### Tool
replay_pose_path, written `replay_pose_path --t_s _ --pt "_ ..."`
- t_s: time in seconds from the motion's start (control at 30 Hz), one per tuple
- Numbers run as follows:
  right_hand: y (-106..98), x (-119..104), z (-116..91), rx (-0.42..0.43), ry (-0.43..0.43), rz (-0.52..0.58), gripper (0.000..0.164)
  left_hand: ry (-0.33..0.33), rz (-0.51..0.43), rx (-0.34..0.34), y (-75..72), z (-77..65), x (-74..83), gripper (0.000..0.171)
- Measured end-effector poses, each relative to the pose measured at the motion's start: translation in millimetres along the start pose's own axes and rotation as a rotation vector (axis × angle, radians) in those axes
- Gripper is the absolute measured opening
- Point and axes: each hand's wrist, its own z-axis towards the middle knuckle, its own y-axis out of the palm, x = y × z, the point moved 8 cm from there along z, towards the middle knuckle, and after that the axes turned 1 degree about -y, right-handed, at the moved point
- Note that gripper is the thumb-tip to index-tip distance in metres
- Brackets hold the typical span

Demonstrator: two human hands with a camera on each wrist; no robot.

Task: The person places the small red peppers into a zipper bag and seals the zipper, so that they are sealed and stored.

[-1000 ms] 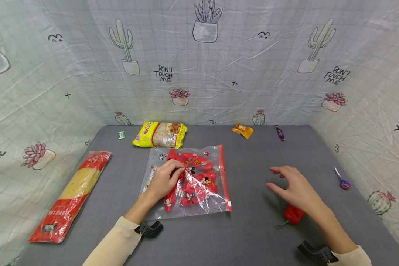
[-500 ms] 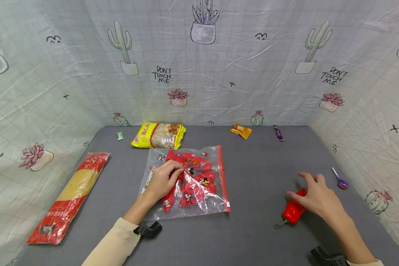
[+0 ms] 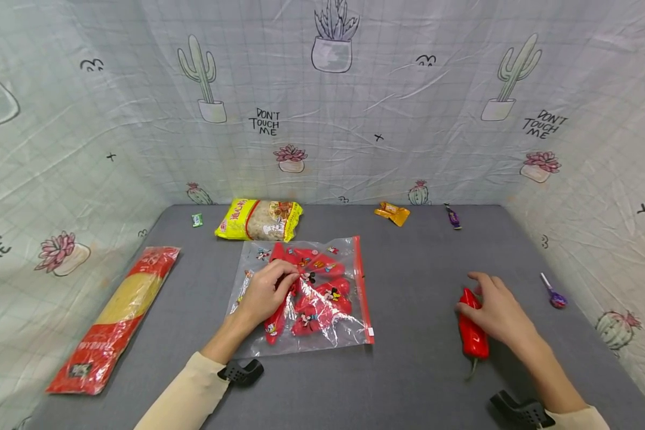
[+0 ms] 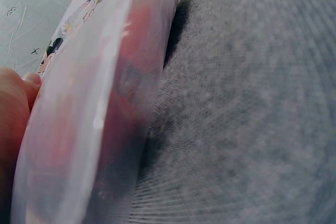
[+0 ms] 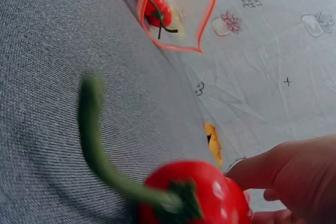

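Note:
My left hand (image 3: 264, 294) rests over a clear zip bag (image 3: 349, 335) with cartoon prints, its fingertips pinching the upper layer. Several red peppers lie inside the bag, one with its green stem (image 5: 157, 11) showing in the right wrist view. The bag's red-edged mouth (image 5: 199, 35) gapes toward the right. In my right hand (image 3: 498, 309) is a long red pepper (image 3: 473, 337), pinched between thumb and fingers with its green stem pointing toward me. The left wrist view shows the bag's raised plastic (image 4: 68, 129) close beside the left fingers (image 4: 16, 98).
A red and yellow noodle packet (image 3: 120, 310) lies on the left. Behind the bag is a yellow food packet (image 3: 260, 219). Small candies lie around: green (image 3: 196, 220), orange (image 3: 392, 212), purple (image 3: 453, 217), plus a purple lollipop (image 3: 556, 297) at right.
My right hand reached back to the red pepper and took hold of it; the pepper has turned so its stem points more toward me. The left hand stays on the bag.

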Motion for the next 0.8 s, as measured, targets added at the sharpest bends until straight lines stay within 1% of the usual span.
replay_pose_path --t_s 0.13,0.3,0.57,0.67,0.73,0.8 --pt "-1 -3 2 0.029 -0.032 0.015 0.066 -0.002 -0.003 -0.004 0.5 0.2 0.2 0.007" --pt "1 -2 -1 0.027 -0.042 0.007 0.067 -0.001 -0.006 -0.003 -0.2 0.4 0.8 0.006" --pt "5 2 -21 -0.063 0.000 0.024 0.076 -0.001 -0.006 0.001 -0.5 0.4 1.0 0.006" --pt "5 3 -30 -0.082 0.014 0.003 0.080 -0.013 -0.006 -0.001 -0.4 0.2 -0.3 0.006" --pt "5 3 -36 -0.093 0.023 -0.029 0.083 -0.019 -0.004 -0.003 -0.1 0.1 -1.0 0.007" --pt "5 5 -42 -0.130 0.044 -0.051 0.088 -0.020 -0.002 -0.005 0.4 0.0 -1.2 0.007"
